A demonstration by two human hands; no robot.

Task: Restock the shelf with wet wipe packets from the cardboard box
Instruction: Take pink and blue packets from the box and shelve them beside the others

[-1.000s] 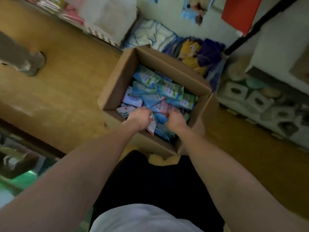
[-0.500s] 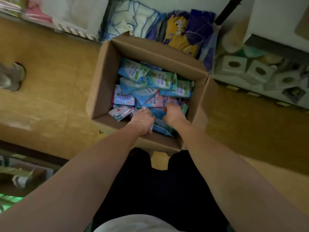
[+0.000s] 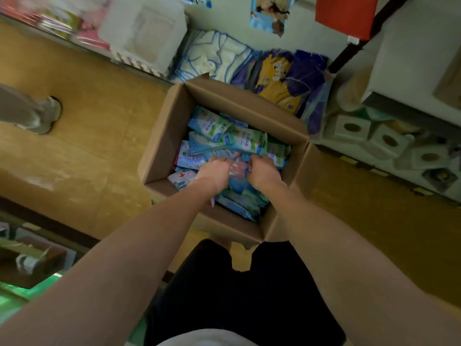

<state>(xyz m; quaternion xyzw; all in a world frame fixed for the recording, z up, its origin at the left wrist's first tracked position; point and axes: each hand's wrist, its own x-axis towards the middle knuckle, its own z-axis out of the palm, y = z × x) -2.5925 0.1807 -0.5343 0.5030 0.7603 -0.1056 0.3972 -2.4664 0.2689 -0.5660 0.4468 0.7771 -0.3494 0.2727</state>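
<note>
Both hands have pushed a bit deeper into the pile since half a second back, from the near edge toward the box middle; box and floor unchanged.

Left hand (image 3: 216, 173): knuckles up, fingers curled down into the wet wipe packets (image 3: 225, 136). Grip looks clamped on a packet under the palm, but the fingertips are buried, so which packet I cannot tell. Right hand (image 3: 264, 169): same pose, fingers bent and dug in beside a pink packet (image 3: 237, 168) that lies between the two hands. Grip looks closed on packets, though exact contact is hidden.

Both of my forearms are bare, stretched forward and down, converging over the box; wrists roughly straight.

Cardboard box (image 3: 164, 136): brown corrugated, open top, flaps folded outward, sitting on a yellowish wooden floor (image 3: 94, 136). Packets fill it loosely, a jumbled heap: soft flat plastic pouches, glossy, mostly blue, teal and white, a few pink, overlapping at all angles.

Behind the box: bagged folded textiles (image 3: 287, 78) leaning at the wall. Right: low shelf (image 3: 374, 148) with white boxes showing round holes. Far left: someone's shoe (image 3: 47, 116), blurred.
</note>
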